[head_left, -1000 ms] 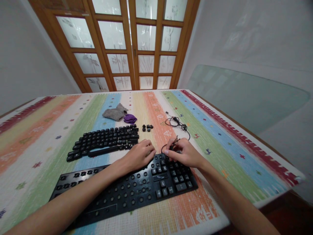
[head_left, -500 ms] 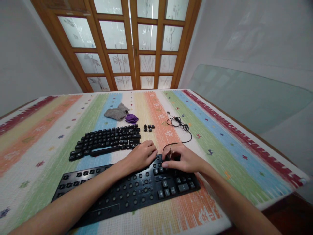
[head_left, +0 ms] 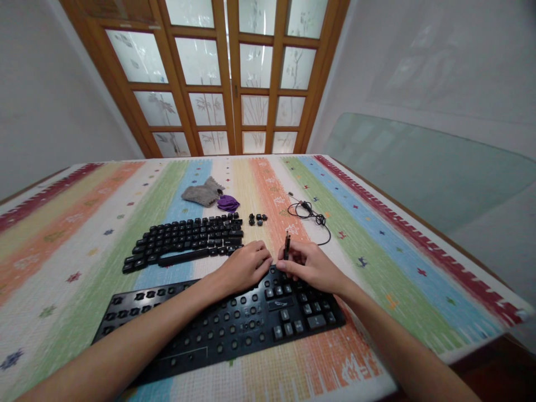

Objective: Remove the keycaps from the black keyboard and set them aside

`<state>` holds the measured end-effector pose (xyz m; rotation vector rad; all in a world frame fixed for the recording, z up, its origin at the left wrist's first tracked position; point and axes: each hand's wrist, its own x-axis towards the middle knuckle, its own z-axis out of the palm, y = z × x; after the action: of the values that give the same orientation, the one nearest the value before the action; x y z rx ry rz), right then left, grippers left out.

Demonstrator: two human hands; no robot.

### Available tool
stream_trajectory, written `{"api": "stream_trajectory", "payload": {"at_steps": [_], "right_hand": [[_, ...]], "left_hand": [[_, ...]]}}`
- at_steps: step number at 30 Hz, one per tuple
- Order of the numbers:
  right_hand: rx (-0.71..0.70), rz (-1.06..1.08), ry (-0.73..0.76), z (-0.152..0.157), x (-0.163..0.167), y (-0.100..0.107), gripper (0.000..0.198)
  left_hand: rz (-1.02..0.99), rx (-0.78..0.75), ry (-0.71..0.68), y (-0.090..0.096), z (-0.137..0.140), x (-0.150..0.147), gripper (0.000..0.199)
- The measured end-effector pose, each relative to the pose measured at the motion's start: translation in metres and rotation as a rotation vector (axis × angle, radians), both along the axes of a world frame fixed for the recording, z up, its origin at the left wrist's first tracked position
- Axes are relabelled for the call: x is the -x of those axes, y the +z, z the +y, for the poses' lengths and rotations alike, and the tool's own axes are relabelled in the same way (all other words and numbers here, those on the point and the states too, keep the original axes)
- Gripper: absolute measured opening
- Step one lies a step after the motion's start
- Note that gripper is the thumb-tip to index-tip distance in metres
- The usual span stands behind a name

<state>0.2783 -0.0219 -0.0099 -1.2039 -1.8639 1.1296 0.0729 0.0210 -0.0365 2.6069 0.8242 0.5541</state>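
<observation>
A black keyboard (head_left: 234, 329) lies across the near part of the table, with many keys off its left and middle and grey-black keys still on its right end. My left hand (head_left: 249, 263) rests at its back edge, fingers bent together against it; the fingertips are partly hidden. Just right of it, my right hand (head_left: 307, 263) is closed in a pinch round a slim black tool (head_left: 287, 245), held upright with its thin metallic end up. Its lower end is hidden by my fingers. This hand is over the keyboard's back right part.
Removed keycaps (head_left: 184, 240) lie in keyboard-like rows behind the left half, with several loose keycaps (head_left: 257, 218) beside them. Farther back are a grey cloth (head_left: 201, 193) and a purple cloth (head_left: 228, 202). A coiled black cable (head_left: 307, 210) lies on the striped tablecloth (head_left: 368, 262).
My right hand has lifted slightly and turned, so the slim tool now points upward and more keys show beneath. My left hand stays at the keyboard's back edge.
</observation>
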Motion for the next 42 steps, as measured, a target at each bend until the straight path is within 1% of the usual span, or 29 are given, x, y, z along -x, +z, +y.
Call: {"api": "stream_trajectory", "payload": {"at_steps": [6, 12, 15, 18, 22, 30, 42], "right_hand": [[0.055, 0.074, -0.096, 0.005, 0.001, -0.006, 0.032], [0.034, 0.11, -0.118, 0.004, 0.0, -0.004, 0.032], [0.026, 0.165, -0.155, 0.003, 0.001, 0.0, 0.033], [0.027, 0.221, -0.173, 0.002, 0.002, 0.001, 0.032], [0.025, 0.262, -0.153, 0.002, 0.002, -0.001, 0.03], [0.008, 0.269, -0.122, 0.0, 0.004, -0.004, 0.027], [-0.003, 0.234, -0.116, 0.0, 0.005, -0.002, 0.028]], "left_hand": [[-0.003, -0.045, -0.013, -0.002, 0.001, 0.0, 0.023], [-0.073, -0.158, -0.085, 0.003, -0.002, 0.003, 0.02], [-0.104, -0.183, -0.112, 0.006, -0.004, 0.003, 0.02], [-0.112, -0.171, -0.125, 0.009, -0.005, 0.003, 0.02], [-0.101, -0.139, -0.136, 0.011, -0.006, 0.003, 0.019], [-0.085, -0.097, -0.141, 0.009, -0.005, 0.004, 0.02], [-0.068, -0.074, -0.097, 0.009, -0.005, 0.004, 0.018]]}}
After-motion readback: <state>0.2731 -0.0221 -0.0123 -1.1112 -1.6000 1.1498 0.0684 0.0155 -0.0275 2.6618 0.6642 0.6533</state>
